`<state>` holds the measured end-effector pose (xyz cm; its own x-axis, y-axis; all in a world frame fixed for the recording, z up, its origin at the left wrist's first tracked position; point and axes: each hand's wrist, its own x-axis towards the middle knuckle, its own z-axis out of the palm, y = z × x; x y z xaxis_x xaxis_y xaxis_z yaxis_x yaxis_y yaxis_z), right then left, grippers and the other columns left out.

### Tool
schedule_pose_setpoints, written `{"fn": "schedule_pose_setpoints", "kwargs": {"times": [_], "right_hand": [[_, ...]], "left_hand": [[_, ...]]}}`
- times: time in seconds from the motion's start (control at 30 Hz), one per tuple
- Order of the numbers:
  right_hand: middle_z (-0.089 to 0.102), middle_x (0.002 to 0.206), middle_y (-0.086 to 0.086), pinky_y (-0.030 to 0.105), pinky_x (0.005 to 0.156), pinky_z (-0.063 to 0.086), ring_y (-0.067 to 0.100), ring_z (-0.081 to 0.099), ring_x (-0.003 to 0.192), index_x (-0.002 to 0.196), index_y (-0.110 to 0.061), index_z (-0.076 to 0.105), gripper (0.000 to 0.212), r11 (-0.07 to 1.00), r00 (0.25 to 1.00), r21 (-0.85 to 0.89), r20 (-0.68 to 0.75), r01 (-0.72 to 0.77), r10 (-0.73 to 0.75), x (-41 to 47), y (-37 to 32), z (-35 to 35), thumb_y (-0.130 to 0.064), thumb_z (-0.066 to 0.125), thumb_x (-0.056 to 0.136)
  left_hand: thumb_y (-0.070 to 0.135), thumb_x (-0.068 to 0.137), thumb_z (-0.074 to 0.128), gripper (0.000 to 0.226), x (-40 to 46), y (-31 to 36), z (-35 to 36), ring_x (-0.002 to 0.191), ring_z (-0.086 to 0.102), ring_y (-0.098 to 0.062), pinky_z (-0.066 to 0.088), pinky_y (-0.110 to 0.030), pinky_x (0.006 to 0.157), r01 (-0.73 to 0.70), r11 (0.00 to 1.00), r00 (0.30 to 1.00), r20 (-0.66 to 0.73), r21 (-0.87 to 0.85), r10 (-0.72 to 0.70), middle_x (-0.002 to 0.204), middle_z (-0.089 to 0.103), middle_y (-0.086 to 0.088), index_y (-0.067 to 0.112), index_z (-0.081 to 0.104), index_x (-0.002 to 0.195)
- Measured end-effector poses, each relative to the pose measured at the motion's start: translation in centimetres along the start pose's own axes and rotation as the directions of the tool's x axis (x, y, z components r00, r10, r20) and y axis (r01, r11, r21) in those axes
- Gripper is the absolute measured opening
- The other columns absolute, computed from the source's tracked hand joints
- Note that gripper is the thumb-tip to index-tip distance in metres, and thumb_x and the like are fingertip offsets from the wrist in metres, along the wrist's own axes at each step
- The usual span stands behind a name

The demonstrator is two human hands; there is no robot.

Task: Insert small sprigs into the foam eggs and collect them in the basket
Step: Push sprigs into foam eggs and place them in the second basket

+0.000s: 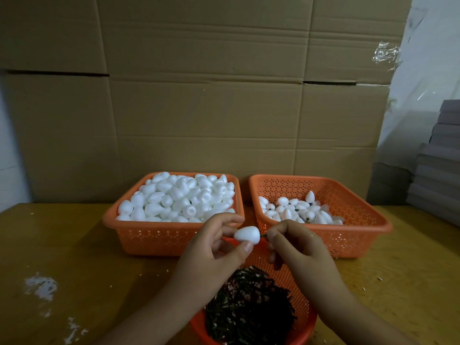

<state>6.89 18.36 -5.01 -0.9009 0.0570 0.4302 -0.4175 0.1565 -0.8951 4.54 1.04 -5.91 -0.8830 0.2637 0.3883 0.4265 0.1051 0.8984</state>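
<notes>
insertion step under way: left hand (219,247) pinched white foam egg (247,235), right hand (291,241) pinched thin green sprig (263,235) at its tip; seating push likely next.

A wall of stacked cardboard boxes (199,95) filled twelve o'clock behind a yellowish wooden table (62,245). At three o'clock stood grey stacked boards (440,165), clear plastic sheeting (423,70) above them. Light was dim.
</notes>
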Motion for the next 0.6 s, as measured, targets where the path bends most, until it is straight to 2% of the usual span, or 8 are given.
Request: {"fn": "schedule_pose_setpoints", "kwargs": {"times": [0.1,0.37,0.6], "right_hand": [[0.059,0.058,0.004,0.021,0.056,0.046,0.011,0.055,0.056,0.075,-0.004,0.062,0.021,1.0,1.0,-0.015,-0.005,0.003,-0.003,0.07,0.08,-0.01,-0.013,0.058,0.093],[0.058,0.055,0.003,0.021,0.055,0.046,0.012,0.054,0.054,0.067,-0.002,0.059,0.031,0.999,1.0,-0.044,-0.02,0.018,-0.019,0.1,0.12,-0.03,-0.018,0.057,0.094],[0.056,0.055,0.003,0.02,0.054,0.044,0.011,0.052,0.053,0.069,0.0,0.059,0.031,0.998,1.0,-0.059,-0.008,-0.004,0.003,0.1,-0.31,-0.13,-0.02,0.059,0.093]], "left_hand": [[0.02,0.085,0.074,0.037,-0.03,-0.01,0.03,0.091,0.069,-0.009,0.055,-0.03,0.085,-0.005,1.0,1.0,0.012,0.029,0.004,0.106,0.071,0.012,0.039,0.059,0.112],[0.032,0.073,0.072,0.036,-0.07,0.02,0.07,0.09,0.068,-0.006,0.054,-0.028,0.081,-0.033,0.999,0.999,0.025,0.033,0.033,0.108,0.07,0.015,0.049,0.06,0.103],[0.03,0.082,0.071,0.027,-0.12,0.06,-0.01,0.088,0.069,-0.009,0.055,-0.03,0.082,-0.057,0.997,0.998,0.015,0.043,0.056,0.105,0.071,0.014,0.047,0.062,0.1]]}}
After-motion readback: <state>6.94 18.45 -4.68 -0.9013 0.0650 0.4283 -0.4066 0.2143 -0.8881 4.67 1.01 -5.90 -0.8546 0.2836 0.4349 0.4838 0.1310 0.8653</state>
